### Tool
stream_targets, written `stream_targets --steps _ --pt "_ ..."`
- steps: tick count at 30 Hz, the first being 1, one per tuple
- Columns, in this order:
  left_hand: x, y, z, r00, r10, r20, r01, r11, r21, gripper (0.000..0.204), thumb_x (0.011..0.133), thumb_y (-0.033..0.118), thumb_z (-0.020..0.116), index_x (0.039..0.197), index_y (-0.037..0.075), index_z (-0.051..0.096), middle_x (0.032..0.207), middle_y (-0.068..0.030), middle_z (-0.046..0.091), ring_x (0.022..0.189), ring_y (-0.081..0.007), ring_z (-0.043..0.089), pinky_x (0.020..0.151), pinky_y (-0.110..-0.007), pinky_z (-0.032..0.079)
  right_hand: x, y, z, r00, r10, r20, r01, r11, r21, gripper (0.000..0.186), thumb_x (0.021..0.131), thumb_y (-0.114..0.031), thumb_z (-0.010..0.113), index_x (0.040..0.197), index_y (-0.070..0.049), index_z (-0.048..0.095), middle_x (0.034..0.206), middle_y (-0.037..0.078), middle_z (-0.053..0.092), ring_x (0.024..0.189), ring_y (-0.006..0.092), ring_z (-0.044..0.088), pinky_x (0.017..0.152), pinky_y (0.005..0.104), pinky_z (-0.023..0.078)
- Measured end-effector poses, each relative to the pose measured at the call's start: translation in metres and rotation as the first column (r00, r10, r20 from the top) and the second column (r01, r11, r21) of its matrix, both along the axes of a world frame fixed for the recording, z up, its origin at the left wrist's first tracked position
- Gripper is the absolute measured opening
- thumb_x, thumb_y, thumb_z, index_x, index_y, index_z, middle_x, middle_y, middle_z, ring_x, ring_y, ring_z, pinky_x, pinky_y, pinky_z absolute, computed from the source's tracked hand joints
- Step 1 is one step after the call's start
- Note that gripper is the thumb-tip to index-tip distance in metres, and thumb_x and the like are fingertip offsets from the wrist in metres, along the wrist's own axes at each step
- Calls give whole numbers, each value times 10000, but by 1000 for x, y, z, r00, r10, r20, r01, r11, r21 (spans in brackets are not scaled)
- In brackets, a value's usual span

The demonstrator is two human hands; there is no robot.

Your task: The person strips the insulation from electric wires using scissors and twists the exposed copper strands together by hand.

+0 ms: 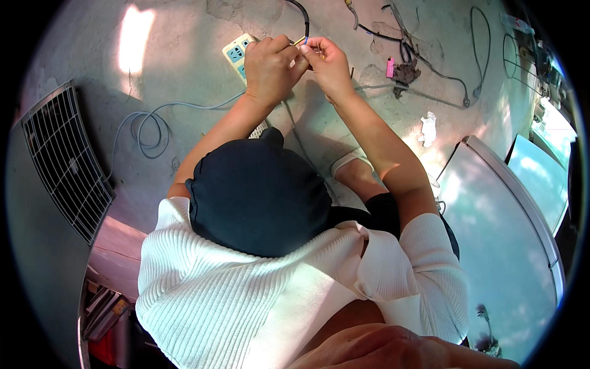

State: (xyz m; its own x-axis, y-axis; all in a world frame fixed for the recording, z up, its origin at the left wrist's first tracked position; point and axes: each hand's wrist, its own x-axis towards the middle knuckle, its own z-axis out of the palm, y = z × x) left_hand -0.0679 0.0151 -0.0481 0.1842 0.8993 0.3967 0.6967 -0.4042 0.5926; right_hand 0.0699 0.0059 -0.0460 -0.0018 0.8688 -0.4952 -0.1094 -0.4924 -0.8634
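Observation:
Close together at the top middle, both hands pinch the end of a black cable. Thin inner wires, yellowish and blue, come out of that end between my fingertips. My left hand is closed, its back toward me, with the fingers on the yellowish wire. Thumb and forefinger of my right hand press together at the blue wire; exactly which strands each hand grips is partly hidden. Just left of my left hand, a cream power strip with blue-green sockets lies on the floor, partly covered by the hand.
A grey cord lies looped at left, near a wire grille. At upper right are dark cables, a pink lighter-like object and a crumpled white scrap. A large pale panel stands at right.

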Motion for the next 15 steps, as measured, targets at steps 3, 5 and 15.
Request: stream_targets --steps 3,5,15 --pt "1 -3 1 994 38 104 -28 995 -94 105 638 196 727 622 120 656 656 6 526 601 -205 547 554 -366 372 0 1 6 999 -17 -49 16 999 -35 107 927 -109 602 982 -18 610 899 33 632 819 97 602 745 258 524" --pt "1 -4 2 982 72 175 -46 988 -147 108 641 199 731 643 107 675 676 -2 551 614 -214 564 557 -356 395 6 2 7 996 1 -91 -6 999 -49 112 929 -118 602 985 -22 612 909 31 629 825 94 602 756 259 526" --pt "-8 -6 10 892 218 395 28 846 -532 147 714 188 732 753 47 718 692 -36 543 626 -148 535 575 -279 416 34 32 22 905 416 -95 -425 898 -112 167 914 -204 645 1010 -73 609 897 -39 605 797 34 558 758 205 491"
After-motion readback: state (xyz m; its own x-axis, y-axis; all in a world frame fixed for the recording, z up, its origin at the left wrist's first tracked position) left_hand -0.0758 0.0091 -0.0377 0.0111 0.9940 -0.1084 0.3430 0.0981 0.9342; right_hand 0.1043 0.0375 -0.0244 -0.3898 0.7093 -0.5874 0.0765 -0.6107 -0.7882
